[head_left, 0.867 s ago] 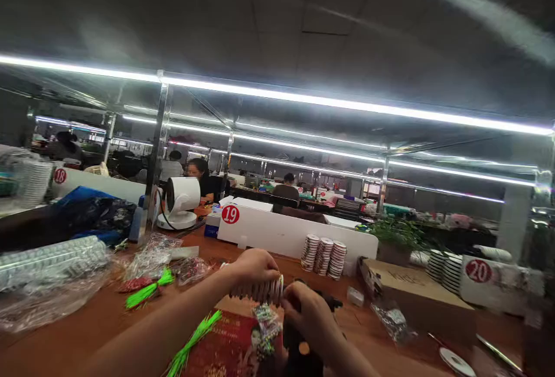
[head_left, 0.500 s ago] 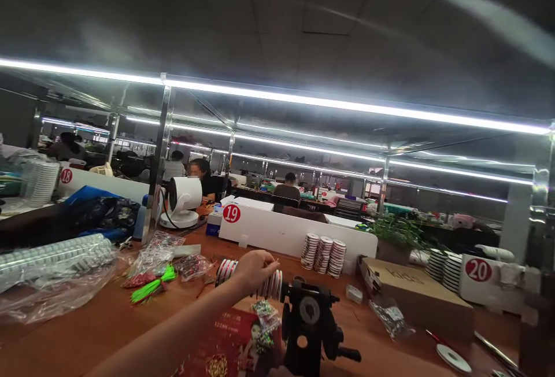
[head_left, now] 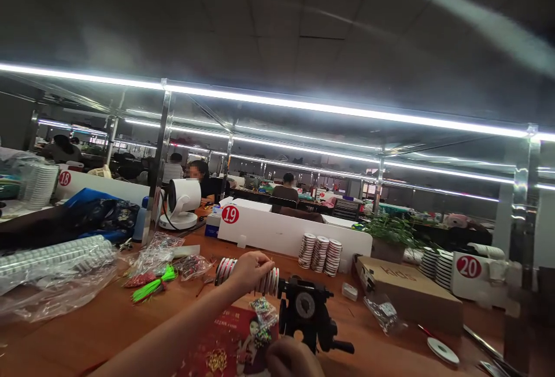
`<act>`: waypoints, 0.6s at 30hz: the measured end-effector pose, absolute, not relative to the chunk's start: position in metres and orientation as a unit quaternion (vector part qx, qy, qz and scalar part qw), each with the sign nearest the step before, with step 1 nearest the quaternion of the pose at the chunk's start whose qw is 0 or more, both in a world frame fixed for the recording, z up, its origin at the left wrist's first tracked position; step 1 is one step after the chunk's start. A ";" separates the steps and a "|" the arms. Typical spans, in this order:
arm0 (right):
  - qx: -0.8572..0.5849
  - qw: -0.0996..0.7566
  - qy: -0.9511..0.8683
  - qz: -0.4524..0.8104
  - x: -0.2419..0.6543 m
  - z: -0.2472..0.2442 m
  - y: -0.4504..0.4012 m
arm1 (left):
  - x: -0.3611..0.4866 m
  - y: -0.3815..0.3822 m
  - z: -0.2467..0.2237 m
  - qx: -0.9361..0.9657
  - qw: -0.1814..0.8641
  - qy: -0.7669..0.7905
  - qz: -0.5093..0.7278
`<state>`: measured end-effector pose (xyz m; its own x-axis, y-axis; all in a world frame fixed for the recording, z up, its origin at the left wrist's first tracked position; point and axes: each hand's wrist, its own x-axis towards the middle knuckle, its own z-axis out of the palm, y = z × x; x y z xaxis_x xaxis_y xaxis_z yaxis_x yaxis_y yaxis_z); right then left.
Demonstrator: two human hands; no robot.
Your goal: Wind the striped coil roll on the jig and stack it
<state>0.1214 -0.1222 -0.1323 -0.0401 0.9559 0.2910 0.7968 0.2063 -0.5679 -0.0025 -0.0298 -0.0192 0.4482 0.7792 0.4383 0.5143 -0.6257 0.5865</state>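
A row of white spools (head_left: 271, 282) sits on the shaft of a black hand-cranked winder (head_left: 306, 307). My left hand (head_left: 252, 273) reaches over the row, thumb and fingertips pinched together at its top; what they hold is too small to make out. My right hand (head_left: 295, 357) is low at the bottom edge, in front of the winder and left of its crank handle, with curled fingers mostly hidden. Under the hands lies a red printed sheet (head_left: 225, 336) with small bags of beads (head_left: 263, 322) and a pile of gold bits (head_left: 216, 359).
Bright green tassels (head_left: 154, 284) and plastic bags are at the left, near a white fan (head_left: 182, 203). Stacked spools (head_left: 321, 254) stand by the white divider (head_left: 277, 228). A cardboard box (head_left: 407, 290) and a loose spool (head_left: 443, 351) are at the right. People sit beyond.
My right hand has come further into view at the bottom edge. My left hand stays pinched over the spools. The view has shifted slightly.
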 end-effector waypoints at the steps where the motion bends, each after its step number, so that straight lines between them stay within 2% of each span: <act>1: -0.617 0.322 -0.705 0.135 0.121 -0.129 -0.122 | -0.002 -0.029 -0.020 0.824 0.201 0.391 0.358; 5: -0.593 0.371 -0.698 0.154 0.120 -0.127 -0.120 | -0.001 -0.027 -0.020 0.798 0.248 0.389 0.388; 11: -0.484 0.536 -0.575 0.385 0.118 -0.125 -0.115 | -0.014 -0.063 -0.032 0.797 0.281 0.324 0.426; 14: -0.448 0.584 -0.488 0.468 0.118 -0.114 -0.115 | -0.030 -0.092 -0.054 0.804 0.306 0.305 0.407; 18: -0.414 0.602 -0.367 0.576 0.113 -0.098 -0.113 | -0.045 -0.111 -0.099 0.822 0.355 0.284 0.342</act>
